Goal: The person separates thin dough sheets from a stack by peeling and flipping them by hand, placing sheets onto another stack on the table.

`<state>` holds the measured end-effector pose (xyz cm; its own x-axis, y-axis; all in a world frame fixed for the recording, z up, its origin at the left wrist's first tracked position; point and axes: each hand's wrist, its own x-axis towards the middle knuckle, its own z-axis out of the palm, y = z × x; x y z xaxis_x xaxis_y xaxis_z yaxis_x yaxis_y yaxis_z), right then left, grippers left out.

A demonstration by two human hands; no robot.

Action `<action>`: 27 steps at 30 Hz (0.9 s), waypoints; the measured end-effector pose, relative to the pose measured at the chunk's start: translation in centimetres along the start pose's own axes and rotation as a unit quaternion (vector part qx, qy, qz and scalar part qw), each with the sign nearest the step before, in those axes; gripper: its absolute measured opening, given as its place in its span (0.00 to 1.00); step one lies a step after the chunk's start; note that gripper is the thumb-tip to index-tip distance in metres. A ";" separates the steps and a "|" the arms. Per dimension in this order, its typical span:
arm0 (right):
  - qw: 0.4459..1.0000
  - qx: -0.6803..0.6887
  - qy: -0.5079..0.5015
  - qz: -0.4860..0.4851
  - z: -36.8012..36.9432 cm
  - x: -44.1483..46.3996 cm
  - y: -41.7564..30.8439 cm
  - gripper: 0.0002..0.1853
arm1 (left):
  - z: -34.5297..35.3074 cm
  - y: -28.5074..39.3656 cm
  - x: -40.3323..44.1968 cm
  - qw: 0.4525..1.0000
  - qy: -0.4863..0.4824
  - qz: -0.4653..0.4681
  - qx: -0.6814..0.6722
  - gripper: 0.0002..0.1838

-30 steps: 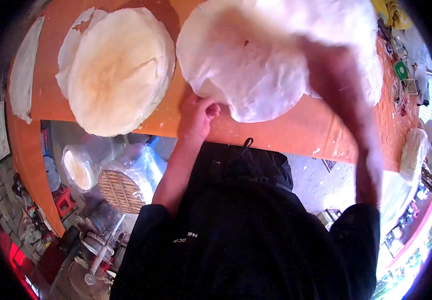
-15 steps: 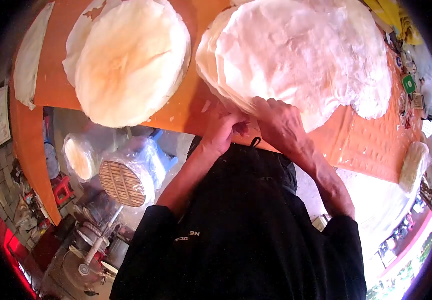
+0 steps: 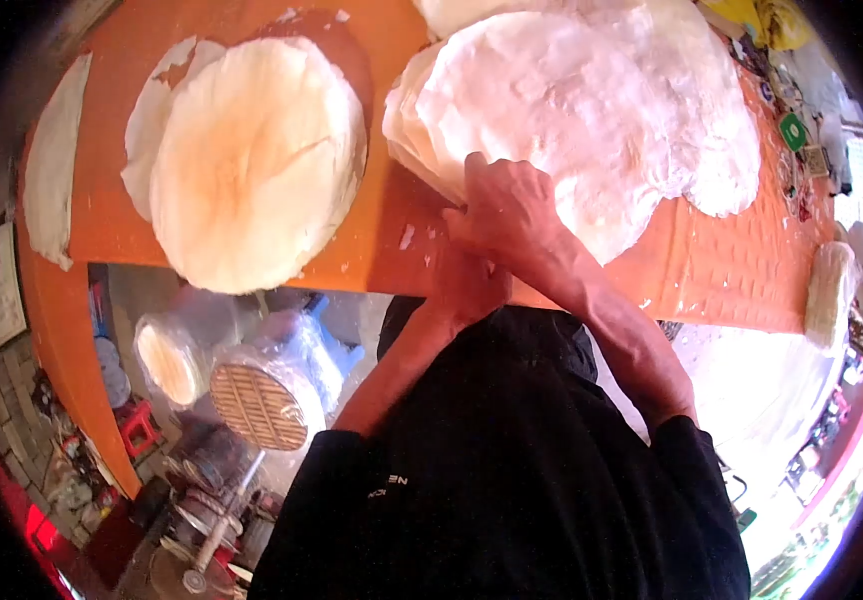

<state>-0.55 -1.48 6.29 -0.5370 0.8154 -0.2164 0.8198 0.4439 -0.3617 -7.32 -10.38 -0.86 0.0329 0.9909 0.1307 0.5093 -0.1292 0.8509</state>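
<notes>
Thin, pale round sheets [image 3: 562, 100] lie overlapped on the orange table [image 3: 712, 270]. My right hand [image 3: 507, 205] is at their near left edge, its fingers curled over the sheets, the fingertips mostly hidden. Just below it, at the table's front edge, is my left hand [image 3: 472, 280], partly covered by the right; its fingers are in shadow and hard to make out. To the left lies a second stack of round sheets [image 3: 257, 165], more yellow in the middle, touched by neither hand.
A folded pale sheet [image 3: 55, 165] lies at the table's far left. Below the table are a plastic-wrapped bundle with a slatted round end [image 3: 260, 405], another wrapped bundle [image 3: 167, 360] and a red stool [image 3: 138, 430]. Small items and a green object [image 3: 793, 131] line the right side.
My right hand came back from over the sheets to their near left edge and curled there. My left hand moved right, under it. The near sheet's edge has shifted and now shows several layers.
</notes>
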 end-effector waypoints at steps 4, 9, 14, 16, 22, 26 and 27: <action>0.999 -0.008 -0.012 -0.040 -0.2 0.9 1.7 0.13 | -1.1 1.4 0.0 0.997 -0.065 0.029 -0.025 0.20; 0.982 0.102 0.072 -0.144 -6.1 -0.9 2.2 0.04 | 5.4 -7.2 -3.1 0.809 0.112 -0.286 -0.501 0.17; 0.937 0.289 0.161 -0.111 -17.1 -3.3 6.7 0.13 | -2.0 -8.9 -0.4 0.720 0.149 -0.260 -0.626 0.24; 0.847 0.510 0.148 -0.030 -17.4 -2.9 15.1 0.16 | -6.1 -6.1 1.6 0.498 0.184 -0.318 -0.786 0.28; 0.842 0.496 0.046 0.204 -4.6 0.1 25.5 0.17 | -5.9 -4.8 3.0 0.750 0.222 -0.295 -0.549 0.28; 0.785 0.590 0.025 0.188 0.8 -0.5 29.6 0.33 | -3.7 -7.3 2.5 0.822 0.203 -0.257 -0.466 0.25; 0.783 0.591 0.020 0.190 0.3 -0.7 28.0 0.33 | -3.4 -7.0 2.4 0.821 0.205 -0.262 -0.464 0.25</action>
<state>22.77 10.26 -3.96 -0.2719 0.8268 -0.4924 0.1485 -0.4695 -0.8704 -13.75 -7.24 -4.77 -0.3707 0.8481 -0.3786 -0.5190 0.1489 0.8417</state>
